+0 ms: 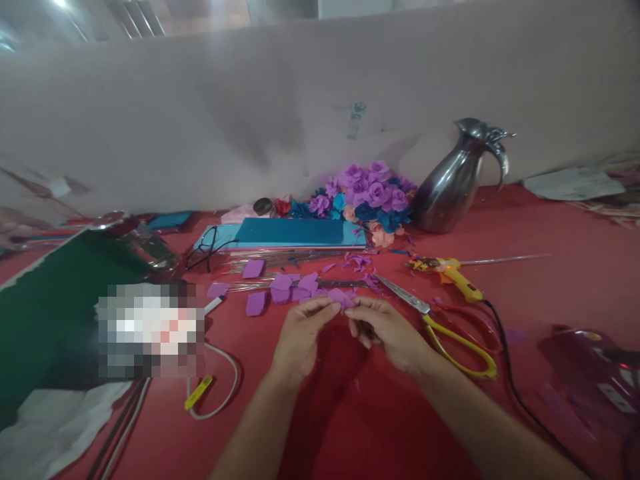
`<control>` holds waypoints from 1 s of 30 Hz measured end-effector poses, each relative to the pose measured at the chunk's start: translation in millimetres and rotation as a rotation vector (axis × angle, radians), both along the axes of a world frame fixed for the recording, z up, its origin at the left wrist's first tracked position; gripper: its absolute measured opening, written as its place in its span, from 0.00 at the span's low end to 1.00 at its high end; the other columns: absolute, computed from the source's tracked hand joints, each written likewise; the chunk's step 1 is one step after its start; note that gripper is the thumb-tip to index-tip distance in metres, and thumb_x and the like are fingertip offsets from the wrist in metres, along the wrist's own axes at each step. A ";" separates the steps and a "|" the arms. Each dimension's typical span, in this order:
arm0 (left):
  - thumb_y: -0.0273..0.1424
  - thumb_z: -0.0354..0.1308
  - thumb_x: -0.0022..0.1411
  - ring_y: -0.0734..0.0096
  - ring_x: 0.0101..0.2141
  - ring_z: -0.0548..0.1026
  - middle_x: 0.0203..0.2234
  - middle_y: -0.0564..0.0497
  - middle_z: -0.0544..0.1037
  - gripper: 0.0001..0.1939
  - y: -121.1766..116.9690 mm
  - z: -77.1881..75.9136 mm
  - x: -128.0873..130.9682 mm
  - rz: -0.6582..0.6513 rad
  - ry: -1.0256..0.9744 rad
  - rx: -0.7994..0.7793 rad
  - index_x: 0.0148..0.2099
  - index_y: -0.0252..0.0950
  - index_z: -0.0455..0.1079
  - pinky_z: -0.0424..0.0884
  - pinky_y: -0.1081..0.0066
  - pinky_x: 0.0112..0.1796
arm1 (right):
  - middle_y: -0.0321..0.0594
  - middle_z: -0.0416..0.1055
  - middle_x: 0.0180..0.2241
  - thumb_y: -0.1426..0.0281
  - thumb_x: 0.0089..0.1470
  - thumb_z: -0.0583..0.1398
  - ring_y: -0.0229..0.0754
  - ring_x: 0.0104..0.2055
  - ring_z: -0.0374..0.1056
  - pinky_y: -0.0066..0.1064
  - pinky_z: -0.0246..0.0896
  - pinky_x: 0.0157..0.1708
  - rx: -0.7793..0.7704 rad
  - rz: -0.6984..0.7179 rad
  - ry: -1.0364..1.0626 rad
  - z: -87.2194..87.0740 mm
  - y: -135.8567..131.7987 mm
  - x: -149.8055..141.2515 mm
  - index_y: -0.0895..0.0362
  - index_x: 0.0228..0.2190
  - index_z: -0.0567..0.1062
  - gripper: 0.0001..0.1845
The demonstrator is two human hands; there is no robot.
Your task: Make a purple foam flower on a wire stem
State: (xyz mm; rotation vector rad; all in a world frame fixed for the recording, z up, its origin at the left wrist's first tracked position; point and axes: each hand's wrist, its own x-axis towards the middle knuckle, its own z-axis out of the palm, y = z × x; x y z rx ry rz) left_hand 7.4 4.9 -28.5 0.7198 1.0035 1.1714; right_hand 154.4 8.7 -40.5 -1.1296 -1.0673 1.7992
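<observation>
Fingers (326, 308) of both hands closed in a pinch: left hand (301, 339) has one edge of a small purple piece (341, 298), right hand (388, 331) the other, so it hangs between the two sets of tips, off the desk (350, 427). Clock centred on that piece, 12 toward the pale wall (240, 100). Material reads as thin crêpe-like paper; my judgement: next to no weight, soft, dry rather than slippery, quick to crease or tear if pulled hard. Best hold: light thumb-and-forefinger pinch at opposite edges, middle left free. Similar loose purple cut pieces (256, 304) lie at 9 to 10 o'clock, near the left hand. Purple paper flowers (376, 193) bunched at 12; likely crushable, better taken from beneath than by the petals. Containers: steel jug (447, 190) upright at 1 to 2, handle toward 3, top looks lidded, contents hidden. Small round tin (262, 207) at 11, beyond the blue sheets (295, 231); cannot make out what is inside. Clear container (154, 249) between 9 and 10, past the folded eyeglasses (210, 250), partly behind a green panel (45, 313); too blurred to tell whether anything is in it.
</observation>
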 end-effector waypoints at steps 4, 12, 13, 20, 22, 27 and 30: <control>0.29 0.70 0.43 0.77 0.25 0.70 0.22 0.54 0.76 0.07 0.4 -1.3 0.4 -0.006 -0.056 -0.021 0.26 0.33 0.76 0.66 0.75 0.32 | 0.29 0.68 0.17 0.61 0.47 0.61 0.28 0.14 0.56 0.23 0.43 0.16 -0.003 0.025 0.030 1.5 -0.3 -0.3 0.57 0.21 0.67 0.13; 0.29 0.71 0.42 0.78 0.25 0.71 0.22 0.53 0.77 0.08 0.8 -4.3 0.5 0.056 -0.073 -0.021 0.25 0.33 0.76 0.67 0.76 0.31 | 0.30 0.72 0.21 0.60 0.50 0.61 0.31 0.16 0.63 0.24 0.50 0.17 0.197 -0.030 -0.083 -3.1 -3.7 -4.0 0.55 0.31 0.69 0.11; 0.29 0.71 0.41 0.78 0.25 0.71 0.23 0.53 0.77 0.08 0.7 -4.5 0.6 0.069 -0.074 -0.023 0.25 0.33 0.76 0.67 0.76 0.32 | 0.31 0.72 0.22 0.61 0.51 0.60 0.32 0.16 0.64 0.24 0.52 0.18 0.220 -0.031 -0.098 -4.3 -4.0 -3.9 0.55 0.30 0.69 0.11; 0.30 0.71 0.41 0.76 0.26 0.70 0.22 0.53 0.76 0.09 1.3 -5.0 0.8 0.092 -0.023 0.008 0.24 0.34 0.75 0.67 0.75 0.33 | 0.33 0.72 0.23 0.61 0.54 0.58 0.32 0.17 0.65 0.25 0.56 0.20 0.268 -0.019 -0.140 -4.6 -4.9 -3.7 0.55 0.28 0.71 0.11; 0.30 0.72 0.39 0.75 0.26 0.70 0.23 0.53 0.76 0.09 1.5 -4.9 0.4 0.100 -0.012 0.010 0.24 0.34 0.75 0.66 0.74 0.33 | 0.33 0.72 0.24 0.61 0.54 0.57 0.32 0.17 0.65 0.25 0.56 0.20 0.268 -0.011 -0.149 -3.3 -5.1 -3.9 0.55 0.27 0.71 0.12; 0.31 0.71 0.42 0.76 0.25 0.68 0.21 0.53 0.74 0.08 1.4 -6.1 -2.8 0.064 0.015 0.019 0.24 0.33 0.75 0.65 0.74 0.33 | 0.33 0.71 0.22 0.61 0.55 0.57 0.32 0.17 0.64 0.26 0.57 0.21 0.304 0.001 -0.176 -1.7 -5.3 -4.2 0.55 0.24 0.70 0.13; 0.31 0.70 0.42 0.76 0.25 0.68 0.21 0.54 0.74 0.08 1.7 -6.4 -4.5 0.063 0.003 0.023 0.24 0.33 0.75 0.64 0.74 0.33 | 0.33 0.71 0.22 0.61 0.56 0.56 0.32 0.17 0.64 0.26 0.57 0.21 0.319 0.013 -0.179 -2.9 -5.4 -4.3 0.56 0.23 0.69 0.14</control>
